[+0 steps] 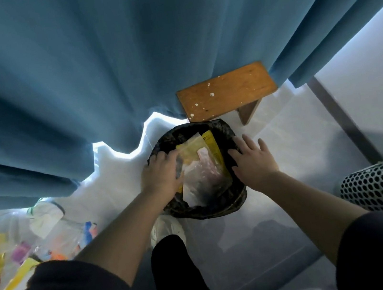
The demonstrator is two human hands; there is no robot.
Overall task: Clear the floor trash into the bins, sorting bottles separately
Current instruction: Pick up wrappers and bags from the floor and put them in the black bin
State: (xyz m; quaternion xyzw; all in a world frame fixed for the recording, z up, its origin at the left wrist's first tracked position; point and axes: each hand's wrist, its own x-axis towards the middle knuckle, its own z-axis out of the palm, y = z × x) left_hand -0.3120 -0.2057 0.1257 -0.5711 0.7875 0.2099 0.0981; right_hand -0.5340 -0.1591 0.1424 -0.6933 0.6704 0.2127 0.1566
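Two crinkly plastic wrappers, round bin

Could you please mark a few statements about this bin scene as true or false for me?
1. The bin holds wrappers. True.
2. The right hand grips a bottle. False: it is open, fingers spread, at the bin's rim.
3. A wooden stool stands beyond the bin. True.
4. The curtain is red. False: it is blue.
5. The left hand touches the wrappers. True.
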